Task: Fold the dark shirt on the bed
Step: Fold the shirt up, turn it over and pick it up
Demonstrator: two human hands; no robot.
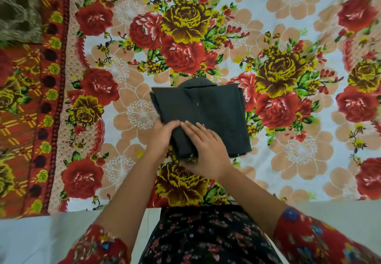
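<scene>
Dark flower-printed clothing on the person's body fills the nearest edge of the view, with a red patterned sleeve at the left and another at the right. A pale surface shows on either side, just short of the bed's near edge.

Both bare forearms reach forward over that edge and meet on the dark shirt. The left hand lies over the shirt's near left corner, its fingers laid across the fold and pointing right; its thumb is hidden, so I cannot tell whether it pinches the cloth from below. The right hand is spread flat on the near part of the shirt, fingers straight and angled toward the left hand's fingertips, which they almost touch. These hands cover the shirt's near left quarter.

That shirt is folded into a compact block, collar on the far side, small pale buttons showing on its front. It sits near the middle of the bed, on a white sheet printed with large red and yellow roses.

To the left runs the sheet's red border band. At the far left corner lies an olive-brown patterned cloth, blurred, well apart from the shirt.
</scene>
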